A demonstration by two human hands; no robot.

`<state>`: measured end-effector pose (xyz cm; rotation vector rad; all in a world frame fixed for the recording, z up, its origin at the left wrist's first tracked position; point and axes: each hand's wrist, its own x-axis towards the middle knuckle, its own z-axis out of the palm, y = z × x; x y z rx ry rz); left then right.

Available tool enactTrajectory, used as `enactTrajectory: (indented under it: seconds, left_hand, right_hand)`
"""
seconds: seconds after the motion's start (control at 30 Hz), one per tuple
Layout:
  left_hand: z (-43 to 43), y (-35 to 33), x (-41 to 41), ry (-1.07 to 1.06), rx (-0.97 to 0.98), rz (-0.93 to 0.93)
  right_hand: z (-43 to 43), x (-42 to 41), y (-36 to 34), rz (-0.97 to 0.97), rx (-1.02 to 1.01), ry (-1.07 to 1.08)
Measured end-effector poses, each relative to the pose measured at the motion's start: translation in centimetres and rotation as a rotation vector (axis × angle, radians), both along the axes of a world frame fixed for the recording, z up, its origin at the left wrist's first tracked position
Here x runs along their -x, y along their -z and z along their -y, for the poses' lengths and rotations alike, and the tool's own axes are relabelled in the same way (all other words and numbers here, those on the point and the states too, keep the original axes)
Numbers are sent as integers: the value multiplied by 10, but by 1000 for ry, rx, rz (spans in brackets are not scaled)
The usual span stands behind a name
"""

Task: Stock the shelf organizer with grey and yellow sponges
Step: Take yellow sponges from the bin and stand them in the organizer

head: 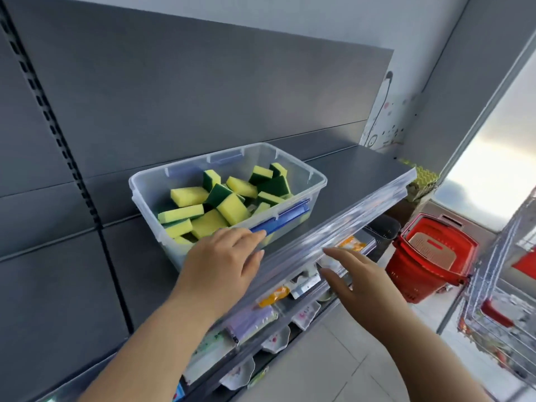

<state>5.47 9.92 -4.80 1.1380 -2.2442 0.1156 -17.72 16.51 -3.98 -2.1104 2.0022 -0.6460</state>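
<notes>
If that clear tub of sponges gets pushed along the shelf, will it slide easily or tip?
Probably slides easily: the tub is smooth plastic on a flat shelf. Likely light, holding only foam sponges. Tipping seems unlikely; it is low and wide.

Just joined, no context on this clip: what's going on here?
A person is working bare-handed at a grey shelf. On it sits a clear bin, loosely filled with sponges, yellow with a dark green side. The left hand has its fingers against the bin's near side by the blue latch. The right hand is open and empty, just in front of the shelf's front edge. A red basket stands on the floor.
</notes>
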Motion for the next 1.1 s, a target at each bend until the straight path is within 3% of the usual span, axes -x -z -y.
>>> enactTrajectory:
  seconds: [0.3,0.6,0.77,0.87,0.97,1.1]
  left_hand:
    - [108,-13,53,-114,-46,56]
    - [145,-5,55,-601,-121,55]
    - [144,-4,69,-855,-131,52]
    - [136,-8,77,-963,-75,1]
    - [128,-14,80,-1037,-35,19]
    - [127,-14,81,-1038,-53,30]
  right_hand:
    - [128,73,-17,200,160,-2]
    - [310,72,-32,194,114,-479]
    - [397,46,-21,-58,-20,-800]
    - [437,27,-9,-472,-41,-980]
    - [458,16,0,-925,110,-1184]
    - [469,7,13,-1062,266,-1312]
